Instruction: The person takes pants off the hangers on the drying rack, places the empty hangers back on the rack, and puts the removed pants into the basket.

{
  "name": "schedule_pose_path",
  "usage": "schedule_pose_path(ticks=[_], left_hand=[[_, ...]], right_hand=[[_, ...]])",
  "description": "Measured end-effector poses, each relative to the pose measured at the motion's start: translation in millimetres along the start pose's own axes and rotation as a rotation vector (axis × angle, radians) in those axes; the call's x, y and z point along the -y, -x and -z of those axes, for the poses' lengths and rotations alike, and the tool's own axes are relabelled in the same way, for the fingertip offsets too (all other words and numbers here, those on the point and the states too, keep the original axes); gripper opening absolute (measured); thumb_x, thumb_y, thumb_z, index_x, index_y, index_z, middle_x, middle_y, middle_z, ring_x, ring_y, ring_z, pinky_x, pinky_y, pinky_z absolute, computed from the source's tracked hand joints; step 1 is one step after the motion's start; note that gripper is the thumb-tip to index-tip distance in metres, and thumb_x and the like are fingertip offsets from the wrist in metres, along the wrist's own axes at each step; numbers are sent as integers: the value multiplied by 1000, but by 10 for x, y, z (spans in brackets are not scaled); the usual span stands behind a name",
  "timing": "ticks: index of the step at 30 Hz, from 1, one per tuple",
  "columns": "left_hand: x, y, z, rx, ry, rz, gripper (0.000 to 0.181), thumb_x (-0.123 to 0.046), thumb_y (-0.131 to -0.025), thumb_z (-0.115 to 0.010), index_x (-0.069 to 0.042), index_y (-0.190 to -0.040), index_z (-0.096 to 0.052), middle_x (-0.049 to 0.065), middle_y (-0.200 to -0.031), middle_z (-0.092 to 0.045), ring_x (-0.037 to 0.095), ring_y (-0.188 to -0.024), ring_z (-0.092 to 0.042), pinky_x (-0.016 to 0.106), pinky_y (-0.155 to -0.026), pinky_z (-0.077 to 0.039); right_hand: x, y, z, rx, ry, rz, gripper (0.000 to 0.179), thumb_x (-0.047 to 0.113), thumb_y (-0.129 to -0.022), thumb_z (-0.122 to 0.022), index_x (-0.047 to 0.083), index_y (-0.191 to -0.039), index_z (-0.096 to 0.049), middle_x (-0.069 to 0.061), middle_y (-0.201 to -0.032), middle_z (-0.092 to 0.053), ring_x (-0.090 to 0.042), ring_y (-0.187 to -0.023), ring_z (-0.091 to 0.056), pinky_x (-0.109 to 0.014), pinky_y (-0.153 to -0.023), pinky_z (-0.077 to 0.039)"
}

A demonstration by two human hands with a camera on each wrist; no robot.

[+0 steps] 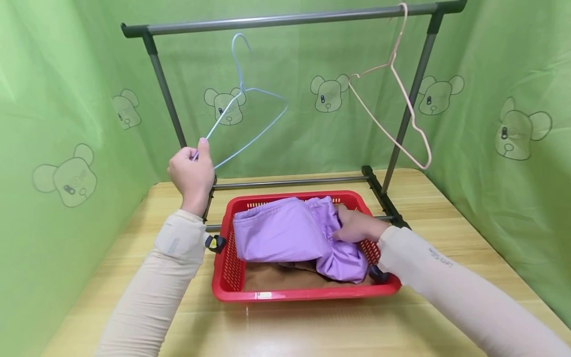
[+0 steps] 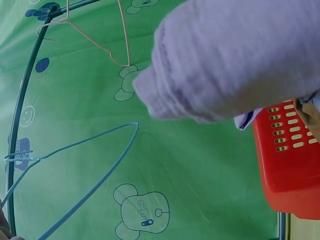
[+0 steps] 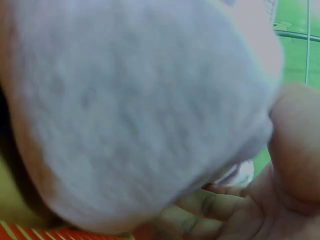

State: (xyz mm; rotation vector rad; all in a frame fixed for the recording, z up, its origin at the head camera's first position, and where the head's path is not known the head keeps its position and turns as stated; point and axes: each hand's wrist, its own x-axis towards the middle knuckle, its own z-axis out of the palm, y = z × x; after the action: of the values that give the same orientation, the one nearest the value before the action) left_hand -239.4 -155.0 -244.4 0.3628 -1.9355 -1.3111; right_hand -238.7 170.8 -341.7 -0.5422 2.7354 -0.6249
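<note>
My left hand (image 1: 192,171) grips a light blue wire hanger (image 1: 250,141) by one lower corner, with its hook upright just below the rail. In the left wrist view the blue hanger (image 2: 90,192) runs out from fingers at the lower left edge. A folded purple garment (image 1: 281,233) lies in the red basket (image 1: 308,296), over brown cloth (image 1: 276,277). At the garment's right side, my right hand (image 1: 357,224) grips it with thumb and fingers, the fingertips partly hidden. Blurred pale cloth covers much of the right wrist view, beside curled fingers (image 3: 205,210).
A grey metal rack with a rail (image 1: 276,21) stands behind the basket. On its right end hangs a pink hanger (image 1: 403,99). Green curtains (image 1: 513,198) with bear faces enclose the wooden table (image 1: 428,193) at the back and both sides.
</note>
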Motion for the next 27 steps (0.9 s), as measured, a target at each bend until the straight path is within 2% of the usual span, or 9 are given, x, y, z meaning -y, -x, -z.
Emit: schedule_pose_path(ticks=[7,10,14,16,27], left_hand=[[1,-15,9,-41,43,-22,34,-33,-94,-63,-15,-66,-55,-2,-60,-50,17,-59,-45,25,-62,-35],[-4,-26,17,-47,54,-24,35,-34,-94,-63,-16,-65,-55,-3,-60,-50,15,-58,-45,24,-61,-35],[-27,-37,30,-59,68,-33,35,-34,-94,-62,-17,-65,-54,-4,-60,-50,13,-56,-44,24,-61,-36],[-43,-41,36,-65,73,-37,36,-34,-94,-62,-17,-64,-53,-4,-60,-50,13,-55,-44,24,-60,-36],[-108,-67,46,-109,109,-45,37,-33,-95,-62,-19,-62,-49,-5,-59,-47,11,-56,-41,23,-59,-35]], right_hand=[[-29,57,85,-27,-14,-8,58,13,-81,-67,-10,-127,-39,-26,-116,-59,-37,-106,-58,-48,-92,-48],[-42,90,131,-23,-42,-20,54,11,-83,-65,-9,-127,-39,-21,-103,-61,-30,-90,-62,-41,-77,-53],[-41,145,200,-9,-100,-46,52,9,-87,-62,-9,-130,-38,-12,-84,-58,-19,-68,-59,-31,-61,-52],[-39,172,232,-10,-127,-54,51,9,-89,-62,-9,-130,-37,-10,-79,-56,-18,-63,-59,-31,-58,-52],[-167,299,337,-57,-215,-117,52,23,-93,-64,-7,-128,-39,-9,-69,-57,-18,-59,-57,-32,-58,-51]])
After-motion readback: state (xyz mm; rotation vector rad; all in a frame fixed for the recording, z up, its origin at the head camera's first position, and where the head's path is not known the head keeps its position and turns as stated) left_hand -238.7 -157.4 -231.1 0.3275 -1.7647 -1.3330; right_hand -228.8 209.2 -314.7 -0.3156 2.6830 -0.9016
